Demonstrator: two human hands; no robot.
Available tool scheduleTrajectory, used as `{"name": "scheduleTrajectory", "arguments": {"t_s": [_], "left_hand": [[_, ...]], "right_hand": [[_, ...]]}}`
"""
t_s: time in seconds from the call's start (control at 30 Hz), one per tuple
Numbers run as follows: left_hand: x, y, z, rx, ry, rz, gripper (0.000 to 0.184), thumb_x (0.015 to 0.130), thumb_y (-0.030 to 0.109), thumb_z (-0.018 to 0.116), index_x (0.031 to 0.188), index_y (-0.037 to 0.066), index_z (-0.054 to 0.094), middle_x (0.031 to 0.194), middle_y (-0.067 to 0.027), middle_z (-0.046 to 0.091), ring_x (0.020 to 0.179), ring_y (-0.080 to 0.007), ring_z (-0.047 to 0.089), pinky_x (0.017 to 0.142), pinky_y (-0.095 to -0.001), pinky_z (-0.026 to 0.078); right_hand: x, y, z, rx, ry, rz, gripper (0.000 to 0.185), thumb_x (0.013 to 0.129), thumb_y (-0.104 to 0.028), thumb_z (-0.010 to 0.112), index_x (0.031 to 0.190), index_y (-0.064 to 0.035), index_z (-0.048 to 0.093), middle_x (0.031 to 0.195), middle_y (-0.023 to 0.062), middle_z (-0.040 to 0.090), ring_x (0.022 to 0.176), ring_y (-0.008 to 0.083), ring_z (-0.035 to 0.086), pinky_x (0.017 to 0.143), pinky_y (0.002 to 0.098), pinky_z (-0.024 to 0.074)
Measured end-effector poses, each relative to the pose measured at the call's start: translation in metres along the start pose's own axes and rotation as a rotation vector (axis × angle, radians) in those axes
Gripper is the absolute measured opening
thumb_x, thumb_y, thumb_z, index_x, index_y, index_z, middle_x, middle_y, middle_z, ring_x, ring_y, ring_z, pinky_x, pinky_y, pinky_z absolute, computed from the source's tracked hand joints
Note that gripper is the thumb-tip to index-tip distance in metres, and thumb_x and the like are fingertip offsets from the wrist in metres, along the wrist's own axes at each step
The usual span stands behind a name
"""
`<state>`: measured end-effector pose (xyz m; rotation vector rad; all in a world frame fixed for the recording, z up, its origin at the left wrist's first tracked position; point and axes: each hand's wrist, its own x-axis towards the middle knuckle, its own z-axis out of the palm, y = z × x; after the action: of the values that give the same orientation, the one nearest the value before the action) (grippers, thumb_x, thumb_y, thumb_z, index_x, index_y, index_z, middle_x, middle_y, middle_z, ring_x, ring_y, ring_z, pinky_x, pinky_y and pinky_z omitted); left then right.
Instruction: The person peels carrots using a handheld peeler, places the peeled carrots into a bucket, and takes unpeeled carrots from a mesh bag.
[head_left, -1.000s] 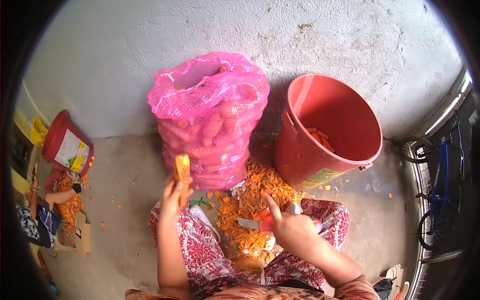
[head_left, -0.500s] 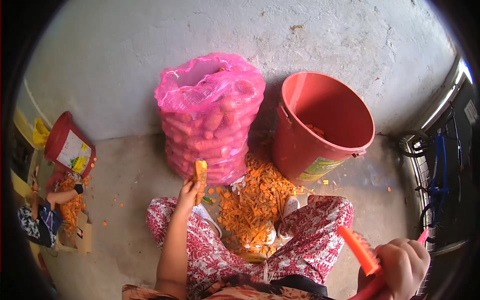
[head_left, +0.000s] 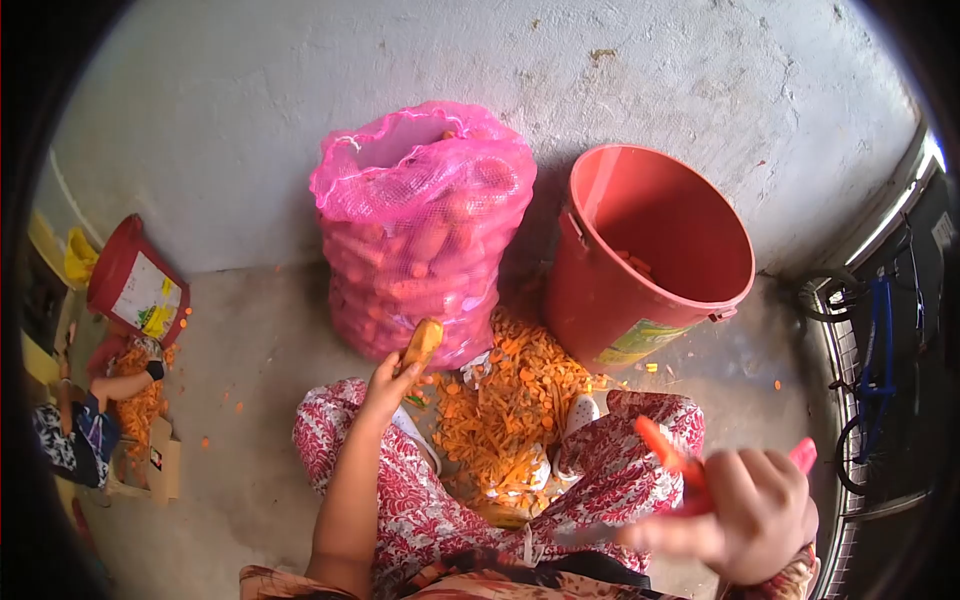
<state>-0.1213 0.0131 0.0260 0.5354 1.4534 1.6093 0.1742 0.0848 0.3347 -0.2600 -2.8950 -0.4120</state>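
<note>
The grey-brown floor (head_left: 250,350) carries 1 pink mesh sack (head_left: 420,270). Right of the sack stands 1 red bucket (head_left: 585,310); just in front of it spreads a heap of orange peelings (head_left: 515,400). Well left of it: 1 red tub (head_left: 125,270) and a smaller orange pile (head_left: 140,410).

There are two red buckets (head_left: 588,300) (head_left: 118,252), one pink sack (head_left: 420,245), one held carrot (head_left: 424,343) — and the person's two hands (head_left: 388,390) (head_left: 752,510).

A single head-worn camera looks down and forward, trousers (head_left: 632,478) near at lower centre, wall (head_left: 230,140) across the top.
</note>
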Motion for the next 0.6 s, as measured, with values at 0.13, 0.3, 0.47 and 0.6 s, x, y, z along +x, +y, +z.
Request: {"name": "scheduleTrajectory", "arguments": {"t_s": [0.13, 0.3, 0.47, 0.6], "left_hand": [[0.001, 0.0, 0.002, -0.006, -0.046, -0.04, 0.036, 0.078, 0.013, 0.058, 0.108, 0.0, 0.044, 0.085, -0.0056, 0.055, 0.063, -0.0108, 0.056, 0.046, -0.0197, 0.042], [0.0, 0.004, 0.007, 0.055, -0.267, -0.088, 0.036, 0.073, 0.005, 0.062, 0.106, -0.002, 0.047, 0.081, -0.006, 0.056, 0.059, -0.0097, 0.054, 0.048, -0.0196, 0.043], [0.0, 0.007, 0.014, -0.041, -0.367, -0.166, 0.038, 0.072, 0.001, 0.061, 0.108, -0.002, 0.047, 0.083, -0.0075, 0.058, 0.063, -0.0125, 0.058, 0.055, -0.0206, 0.046], [-0.003, 0.017, 0.019, -0.234, -0.411, -0.099, 0.046, 0.071, 0.006, 0.064, 0.112, 0.001, 0.042, 0.083, -0.0079, 0.059, 0.069, -0.0146, 0.058, 0.059, -0.023, 0.047]], "right_hand": [[0.02, 0.025, 0.054, -0.034, -0.073, 0.095, 0.069, 0.067, -0.01, 0.054, 0.128, -0.0322, 0.031, 0.059, 0.0005, 0.037, 0.041, 0.0109, 0.041, 0.035, 0.0258, 0.0359], [0.031, 0.033, 0.12, 0.035, -0.241, 0.202, 0.068, 0.066, -0.008, 0.056, 0.128, -0.0251, 0.033, 0.068, 0.0037, 0.05, 0.047, 0.0213, 0.054, 0.042, 0.0334, 0.0436], [0.027, 0.027, 0.175, 0.253, -0.16, 0.32, 0.063, 0.071, -0.008, 0.055, 0.128, -0.0229, 0.032, 0.074, 0.0078, 0.055, 0.053, 0.0273, 0.056, 0.048, 0.0378, 0.0463], [0.024, 0.022, 0.223, 0.713, -0.012, 0.542, 0.05, 0.072, -0.012, 0.06, 0.118, -0.0114, 0.04, 0.08, 0.0145, 0.058, 0.065, 0.0291, 0.059, 0.057, 0.0362, 0.0463]]}}
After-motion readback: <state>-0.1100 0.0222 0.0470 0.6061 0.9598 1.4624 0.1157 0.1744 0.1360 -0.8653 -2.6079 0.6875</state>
